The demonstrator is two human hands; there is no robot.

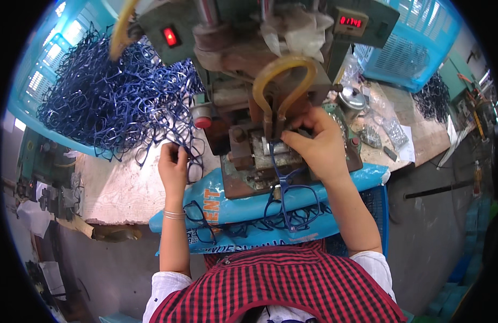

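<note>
My left hand (173, 167) is closed, its curled fingers on a blue spectacle frame (195, 171) at the edge of a loose pile. At the press, my right hand (323, 144) has its thumb against the metal jig (278, 153) and its fingers bent behind. Whatever lies between those fingertips is too small or hidden to name. Another blue spectacle frame (284, 188) sits with one temple up in the jig, its front hanging toward me. Below it, several dark blue frames (238, 226) rest on a blue plastic sheet (222, 202).
The green press (227, 43) stands over the jig, with a yellowish hose loop (285, 62) and a red button (203, 123). A light blue basket (25, 126) heaped with blue frames (109, 91) is at left. A round metal pot (352, 98) and small bags of parts (395, 133) lie right.
</note>
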